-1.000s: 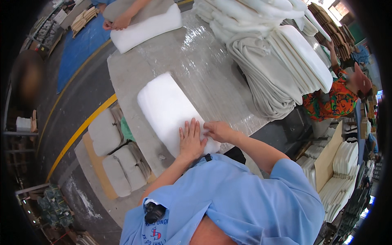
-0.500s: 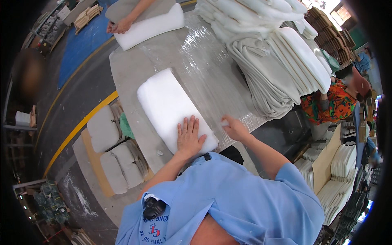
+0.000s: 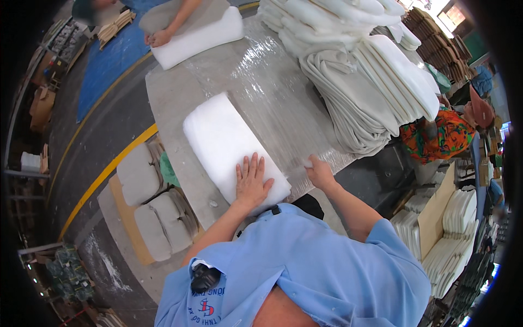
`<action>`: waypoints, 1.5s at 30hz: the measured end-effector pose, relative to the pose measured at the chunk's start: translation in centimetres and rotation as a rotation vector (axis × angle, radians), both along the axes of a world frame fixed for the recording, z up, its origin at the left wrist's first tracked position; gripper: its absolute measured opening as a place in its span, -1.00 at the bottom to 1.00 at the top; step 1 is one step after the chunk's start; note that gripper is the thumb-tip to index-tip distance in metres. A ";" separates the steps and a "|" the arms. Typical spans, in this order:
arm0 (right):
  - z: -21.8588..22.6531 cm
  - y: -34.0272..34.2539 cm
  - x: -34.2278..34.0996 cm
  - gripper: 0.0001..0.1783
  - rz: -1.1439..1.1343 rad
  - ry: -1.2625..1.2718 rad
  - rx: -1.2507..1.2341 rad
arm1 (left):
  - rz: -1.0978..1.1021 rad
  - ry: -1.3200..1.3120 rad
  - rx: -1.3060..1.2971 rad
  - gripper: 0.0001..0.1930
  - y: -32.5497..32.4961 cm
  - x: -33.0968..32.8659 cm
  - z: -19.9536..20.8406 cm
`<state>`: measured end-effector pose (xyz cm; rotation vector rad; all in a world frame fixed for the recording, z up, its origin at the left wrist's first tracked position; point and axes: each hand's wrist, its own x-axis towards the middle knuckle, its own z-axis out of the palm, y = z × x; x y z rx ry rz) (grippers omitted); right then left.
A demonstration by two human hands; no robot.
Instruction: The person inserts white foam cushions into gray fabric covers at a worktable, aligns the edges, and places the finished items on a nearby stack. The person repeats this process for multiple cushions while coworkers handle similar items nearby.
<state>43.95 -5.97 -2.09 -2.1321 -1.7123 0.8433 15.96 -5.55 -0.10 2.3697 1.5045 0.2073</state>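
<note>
A white padded cushion (image 3: 229,139) lies slantwise on the table in front of me. My left hand (image 3: 252,179) rests flat on its near end, fingers outstretched and palm down. Just right of that end, apart from the cushion, my right hand (image 3: 320,173) is closed in a pinch above the table's near edge. Something small and pale shows at its fingertips, too blurred to name.
Grey plastic-covered table (image 3: 272,103). Folded grey fabric (image 3: 354,109) and white padding (image 3: 332,22) are piled at the far right. Across the table, a co-worker's hand (image 3: 159,38) touches another white pad (image 3: 201,41). Grey cushions (image 3: 160,229) lie left, below table level.
My right hand has moved slightly right and nearer me, away from the cushion's edge. My left hand stays in place on the cushion.
</note>
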 end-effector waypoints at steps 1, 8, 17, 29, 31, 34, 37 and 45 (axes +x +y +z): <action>0.3 0.0 -0.3 -0.69 0.032 0.064 0.046 | -0.018 -0.005 0.015 -0.11 -0.3 0.3 0.3; -0.3 -1.4 -6.4 -0.72 0.255 0.197 0.173 | -0.108 0.018 -0.058 -0.05 -2.1 1.4 -0.4; 0.0 1.8 0.6 -0.73 -0.049 -0.015 0.132 | -0.109 0.054 -0.001 0.00 -1.9 1.2 -1.7; -0.4 10.1 -3.0 -0.59 -0.018 0.144 0.033 | -0.188 -0.170 -0.166 -0.21 0.3 -0.9 -0.9; 1.0 13.7 -3.3 -0.45 -0.047 0.235 -0.048 | -0.192 -0.514 -0.303 -0.33 2.6 -2.2 0.6; 2.7 18.3 -5.9 -0.18 -0.031 0.316 -0.172 | -0.101 -0.587 -0.181 -0.46 8.5 -4.6 2.5; 3.8 22.9 -10.6 0.02 -0.009 0.497 -0.214 | 0.159 -0.486 0.094 -0.55 16.3 -7.4 2.7; 3.2 34.8 -22.5 -0.02 0.064 0.256 -0.342 | 0.552 -0.003 0.067 -0.59 30.2 -11.5 1.3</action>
